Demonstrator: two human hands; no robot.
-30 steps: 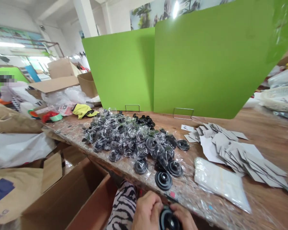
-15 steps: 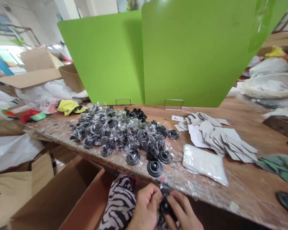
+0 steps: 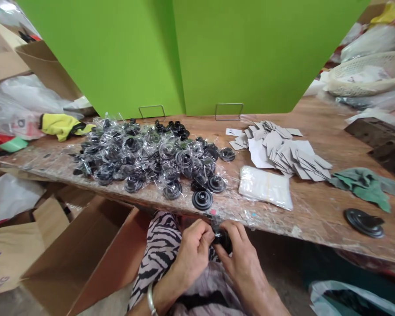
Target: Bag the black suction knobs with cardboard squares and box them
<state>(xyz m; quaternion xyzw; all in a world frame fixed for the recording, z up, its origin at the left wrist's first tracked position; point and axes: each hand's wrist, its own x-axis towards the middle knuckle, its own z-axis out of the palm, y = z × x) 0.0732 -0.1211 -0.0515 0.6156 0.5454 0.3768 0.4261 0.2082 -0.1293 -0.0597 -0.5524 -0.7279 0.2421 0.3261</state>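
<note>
Over my lap, just off the table's front edge, my two hands meet around a black round plastic part (image 3: 223,240) with what looks like clear film about it. My left hand (image 3: 195,248) pinches at its left side, fingers curled; what exactly lies under the fingertips is hidden. From the right, my right hand (image 3: 242,252) wraps its thumb and fingers around the same part. A bare stepped black disc (image 3: 202,199) lies on the table edge just beyond. Behind it spreads a heap of similar discs in clear bags (image 3: 145,153).
To the right lie a stack of clear bags (image 3: 266,188), scattered grey cards (image 3: 283,151), a green cloth (image 3: 365,184) and another black disc (image 3: 364,222). Green panels (image 3: 243,52) stand across the back. An open cardboard box (image 3: 75,254) sits below left.
My view has tipped downward, so the table appears higher. My hands still hold the black part together; my right fingers now wrap around its far side, and the part's face has turned.
</note>
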